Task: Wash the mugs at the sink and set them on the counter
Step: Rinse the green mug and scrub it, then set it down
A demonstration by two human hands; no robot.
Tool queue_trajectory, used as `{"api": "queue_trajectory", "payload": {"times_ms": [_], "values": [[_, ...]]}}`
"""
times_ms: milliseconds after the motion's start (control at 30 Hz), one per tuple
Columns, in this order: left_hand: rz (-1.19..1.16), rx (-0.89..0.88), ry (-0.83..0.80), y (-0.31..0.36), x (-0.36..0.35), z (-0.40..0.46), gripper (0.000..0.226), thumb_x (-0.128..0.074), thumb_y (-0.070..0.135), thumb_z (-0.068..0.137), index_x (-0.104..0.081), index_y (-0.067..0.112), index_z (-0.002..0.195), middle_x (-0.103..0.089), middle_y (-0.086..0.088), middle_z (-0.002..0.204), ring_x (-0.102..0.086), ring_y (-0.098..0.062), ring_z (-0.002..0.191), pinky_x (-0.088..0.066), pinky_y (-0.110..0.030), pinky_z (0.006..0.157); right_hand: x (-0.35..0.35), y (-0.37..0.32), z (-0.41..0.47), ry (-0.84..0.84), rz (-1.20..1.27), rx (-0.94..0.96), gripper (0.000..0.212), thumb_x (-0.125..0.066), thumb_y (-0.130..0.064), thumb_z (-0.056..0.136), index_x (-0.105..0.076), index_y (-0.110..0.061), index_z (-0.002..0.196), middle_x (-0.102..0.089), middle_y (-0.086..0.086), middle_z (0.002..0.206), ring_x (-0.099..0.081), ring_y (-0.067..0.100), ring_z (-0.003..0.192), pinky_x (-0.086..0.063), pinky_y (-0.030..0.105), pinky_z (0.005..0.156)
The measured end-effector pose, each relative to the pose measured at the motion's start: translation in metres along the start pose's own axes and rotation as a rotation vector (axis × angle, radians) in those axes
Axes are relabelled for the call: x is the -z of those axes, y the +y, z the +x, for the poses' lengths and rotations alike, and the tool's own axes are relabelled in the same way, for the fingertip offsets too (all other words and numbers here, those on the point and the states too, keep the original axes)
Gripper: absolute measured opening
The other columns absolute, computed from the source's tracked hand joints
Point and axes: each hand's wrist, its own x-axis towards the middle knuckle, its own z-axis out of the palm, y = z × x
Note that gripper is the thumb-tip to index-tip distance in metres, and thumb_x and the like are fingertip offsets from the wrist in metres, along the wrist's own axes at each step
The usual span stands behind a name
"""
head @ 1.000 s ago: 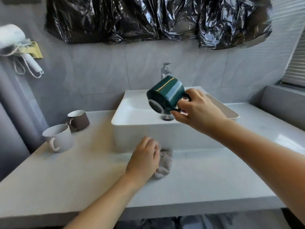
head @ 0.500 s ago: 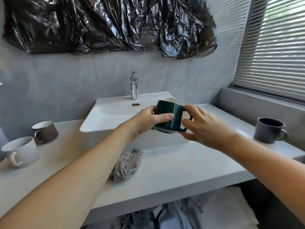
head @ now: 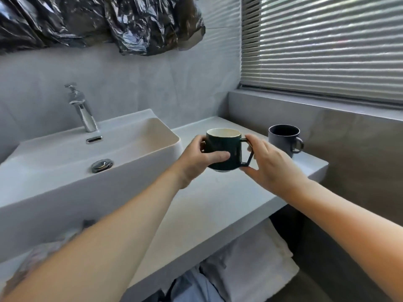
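Both hands are on the green mug (head: 224,149) now, and it is upright, rim up, pale inside showing, carried just above the counter (head: 209,205) to the right of the sink (head: 130,147). The left hand (head: 200,159) wraps the body, thumb lying across the front and the other fingers curled round the far side. The right hand (head: 269,164) is at the angular handle, fingers (head: 254,140) pinching its top and the thumb tucked under the bottom corner. A firm two-handed hold, nothing loose about it.

By my reading this is the setting-down step: the mug is away from the tap (head: 81,110) and clear of the basin, heading for the open stretch of counter. A grey mug (head: 283,139) already stands upright just beyond the right hand, near the wall below the blinds (head: 322,44), handle pointing right.

What the next move wants is a level lowering until the foot meets the stone, landing beside the grey mug but apart from it, so the two don't knock. Then the fingers can let go, handle side first perhaps. The base looks close to the surface, though I can't tell whether it touches yet.
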Motion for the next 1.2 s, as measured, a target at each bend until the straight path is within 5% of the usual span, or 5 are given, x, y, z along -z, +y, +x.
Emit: {"api": "queue_trajectory", "payload": {"times_ms": [367, 733, 900, 1000, 1200], "values": [[0.151, 0.112, -0.170, -0.038, -0.060, 0.098, 0.070, -0.077, 0.021, 0.062, -0.045, 0.018, 0.124, -0.061, -0.004, 0.118, -0.060, -0.018, 0.111, -0.053, -0.029, 0.089, -0.050, 0.094, -0.012, -0.003, -0.175, -0.060, 0.067, -0.086, -0.005, 0.066, -0.052, 0.004, 0.124, -0.064, 0.016, 0.089, -0.066, 0.037, 0.075, -0.053, 0.039, 0.060], [0.100, 0.119, -0.202, -0.050, -0.083, 0.121, 0.077, -0.077, 0.016, 0.062, -0.045, 0.018, 0.132, -0.063, -0.004, 0.122, -0.062, -0.017, 0.113, -0.052, -0.034, 0.098, -0.059, 0.115, -0.020, -0.056, -0.192, -0.185, 0.072, -0.084, -0.005, 0.067, -0.047, 0.002, 0.128, -0.062, 0.019, 0.099, -0.062, 0.043, 0.083, -0.051, 0.043, 0.063], [0.150, 0.147, -0.289, -0.043, -0.078, 0.112, 0.083, -0.078, 0.018, 0.066, -0.044, 0.021, 0.142, -0.061, 0.000, 0.135, -0.057, -0.017, 0.124, -0.046, -0.042, 0.108, -0.045, 0.105, -0.018, -0.096, -0.193, -0.228, 0.075, -0.081, -0.012, 0.071, -0.046, 0.002, 0.136, -0.060, 0.021, 0.119, -0.060, 0.044, 0.100, -0.053, 0.050, 0.082], [0.276, 0.087, -0.124, -0.019, -0.066, 0.091, 0.089, -0.076, 0.025, 0.080, -0.026, 0.024, 0.154, -0.039, 0.005, 0.153, -0.042, -0.016, 0.138, -0.041, -0.039, 0.110, -0.023, 0.082, -0.010, -0.021, -0.191, -0.164, 0.073, -0.077, -0.022, 0.075, -0.046, 0.001, 0.137, -0.052, 0.021, 0.136, -0.053, 0.042, 0.123, -0.047, 0.053, 0.101], [0.675, -0.349, 0.267, 0.029, 0.008, 0.009, 0.051, -0.061, 0.026, 0.095, -0.043, 0.022, 0.143, -0.056, 0.006, 0.134, -0.053, -0.008, 0.118, -0.041, -0.021, 0.098, -0.005, -0.013, 0.037, 0.120, 0.010, -0.043, 0.056, -0.070, -0.019, 0.086, -0.050, 0.001, 0.135, -0.052, 0.018, 0.140, -0.050, 0.037, 0.128, -0.043, 0.047, 0.105]]}}
